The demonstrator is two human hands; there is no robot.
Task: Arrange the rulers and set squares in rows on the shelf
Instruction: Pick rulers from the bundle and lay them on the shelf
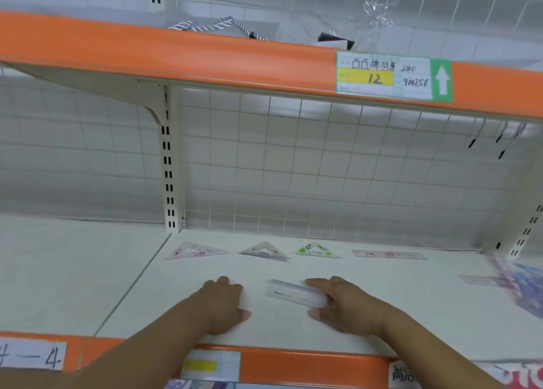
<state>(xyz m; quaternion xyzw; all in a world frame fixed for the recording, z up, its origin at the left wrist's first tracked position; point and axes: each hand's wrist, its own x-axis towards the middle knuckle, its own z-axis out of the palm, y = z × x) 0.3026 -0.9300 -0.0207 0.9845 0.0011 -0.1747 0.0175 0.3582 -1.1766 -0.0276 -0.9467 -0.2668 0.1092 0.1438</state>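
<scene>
1. Thumb and fingers of the right hand (349,306) are pinching a clear plastic ruler (289,293) by its right end, near the front edge of the white shelf (411,315).
2. The ruler's long axis is running left-right, roughly along that edge, its free end pointing toward the left hand (223,303).
3. The left hand is resting on the shelf, fingers loosely curled, gripping nothing.

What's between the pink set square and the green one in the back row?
A clear set square lies between the pink set square and the green set square, apart from both; the head view shows it.
</scene>
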